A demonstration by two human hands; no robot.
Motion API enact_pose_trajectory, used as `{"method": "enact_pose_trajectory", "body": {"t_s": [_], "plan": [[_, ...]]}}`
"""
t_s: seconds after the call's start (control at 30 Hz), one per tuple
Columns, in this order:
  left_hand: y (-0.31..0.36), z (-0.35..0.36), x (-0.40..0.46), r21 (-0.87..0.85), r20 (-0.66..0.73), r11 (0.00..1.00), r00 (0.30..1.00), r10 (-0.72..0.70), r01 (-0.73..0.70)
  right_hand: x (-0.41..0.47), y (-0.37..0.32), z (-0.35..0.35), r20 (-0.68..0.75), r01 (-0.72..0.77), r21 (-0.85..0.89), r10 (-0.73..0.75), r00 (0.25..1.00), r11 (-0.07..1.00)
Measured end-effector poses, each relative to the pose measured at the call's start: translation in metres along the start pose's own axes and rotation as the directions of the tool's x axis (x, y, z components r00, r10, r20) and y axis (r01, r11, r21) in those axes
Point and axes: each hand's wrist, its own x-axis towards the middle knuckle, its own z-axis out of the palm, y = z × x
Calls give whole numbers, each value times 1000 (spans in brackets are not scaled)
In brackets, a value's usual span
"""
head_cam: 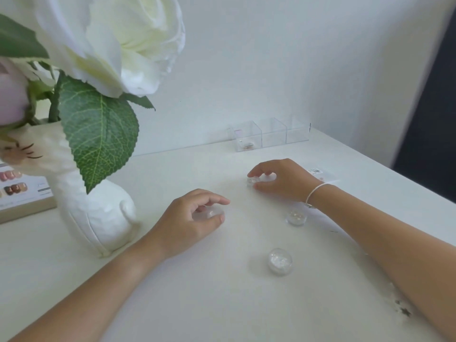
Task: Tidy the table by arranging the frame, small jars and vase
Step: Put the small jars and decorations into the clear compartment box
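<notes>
A white table (222, 304) fills the lower view and meets a plain pale wall at the back; a dark panel edges the right side of the room. The left hand (190, 220) curls over a small clear jar (213, 214), thumb and fingers closed around it on the tabletop. The right hand (278, 180), with a thin white band at the wrist, pinches another small jar (251, 181) farther back. Two more jars stand free on the surface: one near the right wrist (296, 217), one nearer the camera (280, 261). A white vase (98, 218) with large white flowers stands at the left, and just behind it lies a wood-edged frame (22, 193). A clear three-compartment organiser (269, 134) sits against the wall, with small items in its leftmost compartment.
</notes>
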Motion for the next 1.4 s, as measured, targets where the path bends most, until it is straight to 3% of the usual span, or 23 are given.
{"method": "enact_pose_trajectory", "body": {"t_s": [0.3, 0.53, 0.9, 1.4], "plan": [[-6, 4, 6, 87, -38, 995, 998, 54, -51, -1, 3, -11, -131, 41, 221, -12, 991, 975], [-2, 10, 26, 26, -120, 996, 989, 83, -81, 3, 6, -28, -191, 23, 341, 46, 980, 940], [18, 42, 116, -37, -238, 989, 962, 131, -144, 25, 39, -53, -333, 40, 337, 79, 940, 941], [16, 51, 279, 174, -197, 973, 963, 184, -150, 69, 86, -52, -449, 69, 321, 88, 889, 944]]}}
